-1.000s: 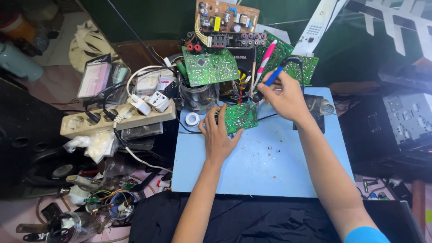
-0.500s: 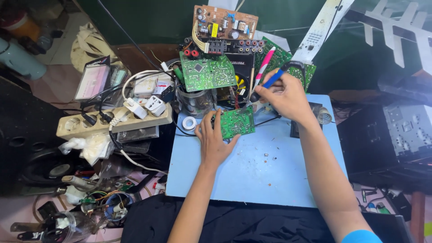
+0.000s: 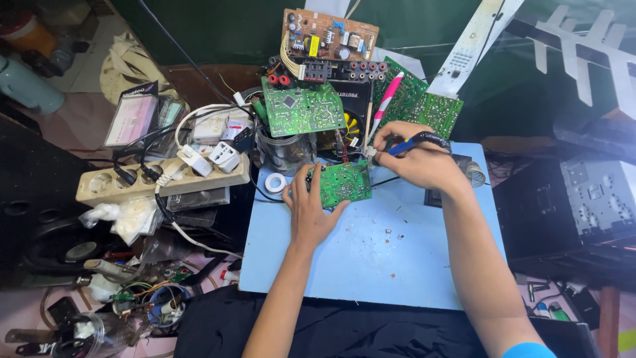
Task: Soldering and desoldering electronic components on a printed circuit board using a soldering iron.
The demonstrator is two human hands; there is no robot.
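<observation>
- Holding the small green circuit board (image 3: 343, 183) flat on the light blue mat (image 3: 397, 265) with my left hand (image 3: 308, 209); fingers are spread open, fingertips pinning the board's near edge, nothing gripped.
- My right hand (image 3: 414, 159) is closed around the soldering iron (image 3: 414, 141) with the blue and black handle, tip angled down at the board's top right corner.
- The board sits at the far edge of the mat, just beside the roll of solder (image 3: 275, 182) and right in front of the clear jar (image 3: 286, 151) stuffed with tools.
- Tip for this bit, I'd say: keep the board pressed so it can't skate, and touch only the joint, since neighbouring pads look tightly packed.
- Watch the iron's cord too; the power strip (image 3: 162, 180) and its plugs crowd the left side.
</observation>
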